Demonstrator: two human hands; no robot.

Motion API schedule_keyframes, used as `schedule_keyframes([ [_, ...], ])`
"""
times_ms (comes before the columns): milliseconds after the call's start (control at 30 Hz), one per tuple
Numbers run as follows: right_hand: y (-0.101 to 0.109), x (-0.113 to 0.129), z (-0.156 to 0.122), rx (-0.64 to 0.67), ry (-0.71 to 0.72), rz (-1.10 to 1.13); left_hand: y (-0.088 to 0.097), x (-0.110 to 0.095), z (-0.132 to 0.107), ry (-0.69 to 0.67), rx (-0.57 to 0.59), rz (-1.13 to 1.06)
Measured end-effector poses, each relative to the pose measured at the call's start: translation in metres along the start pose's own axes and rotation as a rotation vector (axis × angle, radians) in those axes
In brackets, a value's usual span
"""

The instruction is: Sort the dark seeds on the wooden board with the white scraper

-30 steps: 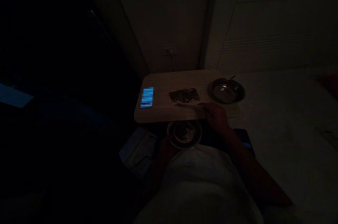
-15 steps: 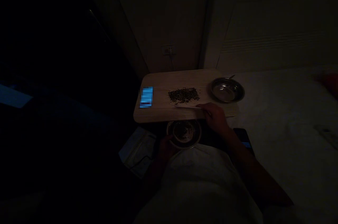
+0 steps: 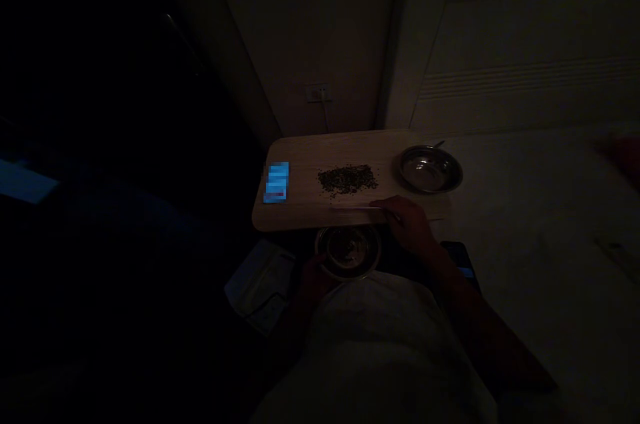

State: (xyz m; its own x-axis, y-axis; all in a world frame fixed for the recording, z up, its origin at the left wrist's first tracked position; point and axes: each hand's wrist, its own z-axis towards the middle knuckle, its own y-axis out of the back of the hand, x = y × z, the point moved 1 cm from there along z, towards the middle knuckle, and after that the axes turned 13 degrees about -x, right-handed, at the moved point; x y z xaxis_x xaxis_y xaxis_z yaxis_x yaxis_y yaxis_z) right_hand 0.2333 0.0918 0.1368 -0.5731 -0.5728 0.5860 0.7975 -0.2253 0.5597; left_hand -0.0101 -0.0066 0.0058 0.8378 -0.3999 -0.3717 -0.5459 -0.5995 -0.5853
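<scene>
Dim light hides much detail. My right hand (image 3: 404,221) is closed around a thin, straight, pale implement (image 3: 350,209), whose exact kind I cannot make out. It points left along the near edge of a wooden board (image 3: 300,217). Just beyond it lies a spread pile of small dark bits (image 3: 347,180), like seeds or grains. Below the board's edge, my left hand (image 3: 316,277) grips the left rim of a metal bowl (image 3: 373,264), with some dark bits visible inside. Its fingers are partly hidden in shadow.
A second metal bowl (image 3: 431,171) stands on the board's right end, a thin handle sticking up behind it. A lit phone (image 3: 277,182) lies at the left end. A dark phone (image 3: 460,264) is right of my lap. A wall socket (image 3: 318,93) holds a plug and cable.
My right hand has drawn the thin implement slightly toward me, away from the pile of dark bits. My left hand and its bowl stay almost in place.
</scene>
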Motion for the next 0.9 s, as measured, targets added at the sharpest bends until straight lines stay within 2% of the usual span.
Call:
schedule_keyframes([
  [100, 0.002, -0.001, -0.003, -0.002, -0.004, 0.01, -0.003, -0.001, -0.002, 0.035, -0.036, 0.004],
  [500, 0.006, -0.005, -0.011, -0.027, -0.075, 0.126, -0.005, -0.001, -0.004, 0.03, -0.058, -0.009],
  [667, 0.005, -0.012, -0.014, -0.052, -0.13, 0.166, 0.003, 0.001, 0.007, 0.013, -0.174, -0.008],
  [900, 0.004, -0.014, -0.015, -0.039, -0.111, 0.175, 0.01, 0.0, 0.012, 0.047, -0.081, -0.025],
])
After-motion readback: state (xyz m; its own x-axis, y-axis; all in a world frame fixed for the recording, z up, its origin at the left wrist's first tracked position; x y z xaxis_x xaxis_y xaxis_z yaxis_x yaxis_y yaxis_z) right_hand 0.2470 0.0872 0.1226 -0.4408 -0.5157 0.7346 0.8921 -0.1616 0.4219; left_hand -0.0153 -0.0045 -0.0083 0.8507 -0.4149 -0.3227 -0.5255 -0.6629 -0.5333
